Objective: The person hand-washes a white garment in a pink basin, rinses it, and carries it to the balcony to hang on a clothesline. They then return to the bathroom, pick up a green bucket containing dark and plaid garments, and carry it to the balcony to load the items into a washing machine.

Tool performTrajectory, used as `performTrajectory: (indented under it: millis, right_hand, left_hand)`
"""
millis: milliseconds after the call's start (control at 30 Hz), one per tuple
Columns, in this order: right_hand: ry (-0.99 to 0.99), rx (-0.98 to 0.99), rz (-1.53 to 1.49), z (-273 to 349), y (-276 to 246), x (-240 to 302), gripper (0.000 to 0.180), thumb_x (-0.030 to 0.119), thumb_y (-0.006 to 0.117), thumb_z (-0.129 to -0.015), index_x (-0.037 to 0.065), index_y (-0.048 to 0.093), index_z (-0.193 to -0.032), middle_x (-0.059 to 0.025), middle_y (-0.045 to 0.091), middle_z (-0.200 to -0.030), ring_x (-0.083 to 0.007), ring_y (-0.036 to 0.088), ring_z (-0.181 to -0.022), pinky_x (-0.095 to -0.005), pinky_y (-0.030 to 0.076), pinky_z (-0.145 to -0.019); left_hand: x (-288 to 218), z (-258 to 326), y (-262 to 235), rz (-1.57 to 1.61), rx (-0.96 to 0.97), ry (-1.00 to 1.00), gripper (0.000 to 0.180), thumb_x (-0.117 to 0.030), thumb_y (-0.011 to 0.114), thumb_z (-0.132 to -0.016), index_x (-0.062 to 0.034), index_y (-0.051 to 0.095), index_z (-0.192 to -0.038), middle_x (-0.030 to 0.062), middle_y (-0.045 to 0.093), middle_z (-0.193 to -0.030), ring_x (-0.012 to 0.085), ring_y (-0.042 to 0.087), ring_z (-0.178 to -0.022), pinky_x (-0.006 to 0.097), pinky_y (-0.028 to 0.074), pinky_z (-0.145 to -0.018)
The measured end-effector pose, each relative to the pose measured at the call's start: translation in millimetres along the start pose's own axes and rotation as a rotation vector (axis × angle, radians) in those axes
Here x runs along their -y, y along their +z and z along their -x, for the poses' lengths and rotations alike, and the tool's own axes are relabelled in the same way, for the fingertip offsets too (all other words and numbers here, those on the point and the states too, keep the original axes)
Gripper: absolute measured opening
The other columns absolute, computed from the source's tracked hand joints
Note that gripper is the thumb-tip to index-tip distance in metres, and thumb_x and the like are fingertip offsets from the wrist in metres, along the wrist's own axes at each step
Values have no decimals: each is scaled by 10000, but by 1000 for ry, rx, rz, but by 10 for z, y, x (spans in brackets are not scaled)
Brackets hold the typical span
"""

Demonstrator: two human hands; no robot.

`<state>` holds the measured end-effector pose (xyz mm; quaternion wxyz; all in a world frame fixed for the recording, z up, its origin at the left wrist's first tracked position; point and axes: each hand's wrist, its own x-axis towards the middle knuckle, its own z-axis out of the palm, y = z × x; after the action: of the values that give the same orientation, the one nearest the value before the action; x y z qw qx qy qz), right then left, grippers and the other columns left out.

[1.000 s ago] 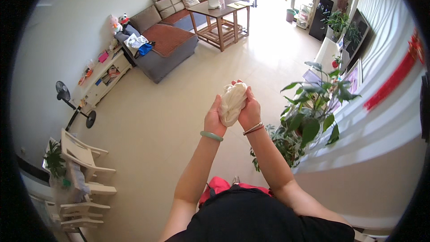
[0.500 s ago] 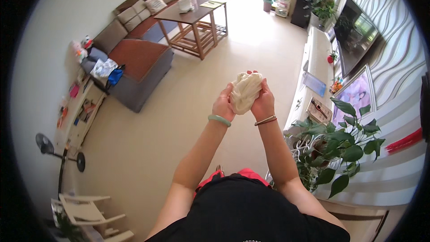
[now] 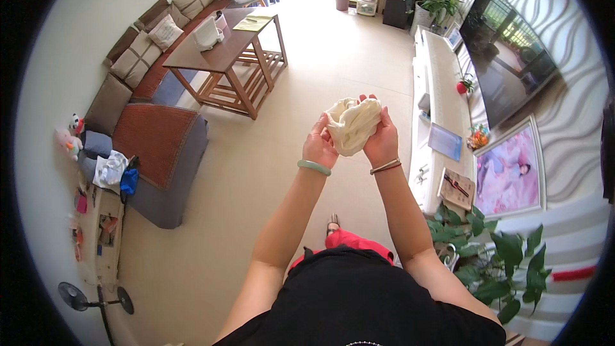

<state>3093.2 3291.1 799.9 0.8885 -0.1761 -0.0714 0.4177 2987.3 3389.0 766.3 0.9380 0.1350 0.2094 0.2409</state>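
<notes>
A soft, cream-coloured lump [image 3: 353, 127] with thick folds is held up in front of me, well above the floor. Whether it is dough or bunched cloth, I cannot tell. My left hand [image 3: 319, 144], with a pale green bangle at the wrist, grips its left side. On the other side, my right hand [image 3: 382, 141] curls around the lump, its thumb on the right edge and fingertips showing behind the top. A thin bracelet circles that wrist. The lump hides parts of the fingers of both hands.
A brown wooden table [image 3: 221, 51] and a grey sofa [image 3: 173, 198] stand at left. Along the right wall run a white cabinet [image 3: 442, 90], a television [image 3: 506, 51] and a framed picture [image 3: 512, 170]. A leafy plant [image 3: 493, 263] is close at right, a black fan [image 3: 73, 296] at lower left.
I have moved forward through the room: the table, sofa and cabinet appear nearer, and the plant has slid down. The lump looks wider and looser, with both hands still holding it.
</notes>
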Motion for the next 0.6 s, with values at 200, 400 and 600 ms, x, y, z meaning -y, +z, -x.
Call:
performTrajectory:
  millis: [200, 400, 600]
  right_hand:
    - [9, 19, 58, -1339, 255, 80, 460, 352, 300, -1043, 80, 364, -1408, -130, 397, -1447, -283, 413, -1308, -467, 334, -1105]
    - [78, -9, 39, -2814, 212, -38, 480, 388, 330, -1033, 56, 421, -1369, -138, 496, -1348, -266, 495, -1222, -447, 422, -1024]
    - [200, 15, 678, -4488, 377, -78, 620, 523, 539, -918, 35, 492, -1297, -125, 600, -1178, -210, 641, -882, -332, 549, -735]
  left_hand:
    - [-894, -1057, 406, 33, -188, 142, 408, -381, 600, -928, -154, 512, -1255, 72, 548, -1173, 247, 509, -1118, 458, 445, -957]
    - [-1534, -2505, 463, 85, -30, 137, 404, -396, 518, -971, -132, 469, -1273, 72, 544, -1198, 248, 522, -1131, 462, 450, -978]
    - [-2374, -4052, 1000, -29, 92, 310, 251, -291, 519, -990, -77, 488, -1119, 92, 577, -1126, 215, 572, -1054, 371, 509, -914]
